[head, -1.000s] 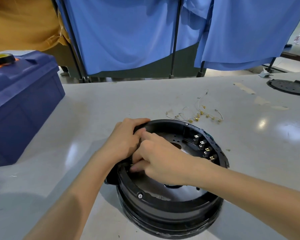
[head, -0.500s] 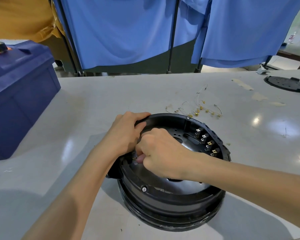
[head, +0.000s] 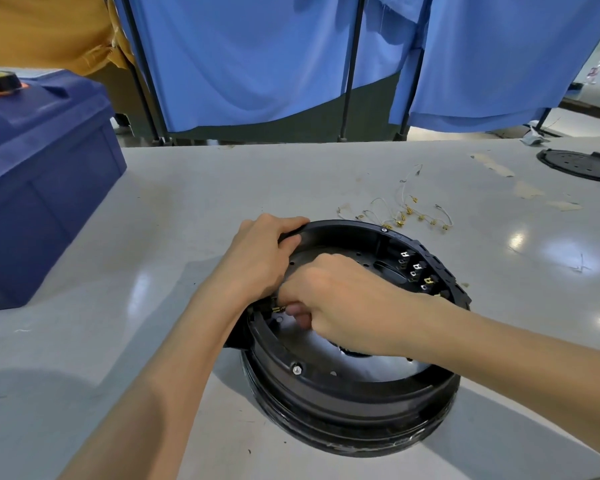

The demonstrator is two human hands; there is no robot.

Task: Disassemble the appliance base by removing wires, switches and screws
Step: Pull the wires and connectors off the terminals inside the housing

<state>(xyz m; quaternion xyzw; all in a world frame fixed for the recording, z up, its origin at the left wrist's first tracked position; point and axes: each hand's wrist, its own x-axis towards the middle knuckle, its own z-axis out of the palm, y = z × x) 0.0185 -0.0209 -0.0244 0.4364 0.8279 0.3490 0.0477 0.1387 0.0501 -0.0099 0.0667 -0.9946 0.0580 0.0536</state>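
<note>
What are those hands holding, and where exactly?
The left hand grips the appliance base by its rim; the right hand pinches a brass connector inside it.

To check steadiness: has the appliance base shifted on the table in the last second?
No. The appliance base stays put, its far rim just short of the loose wires.

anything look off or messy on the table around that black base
Only small things. A tangle of loose thin wires with brass terminals lies scattered on the table just behind the black base, apparently already pulled out. Farther right, pale tape-like patches mark the tabletop. No damage or spill shows.
</note>
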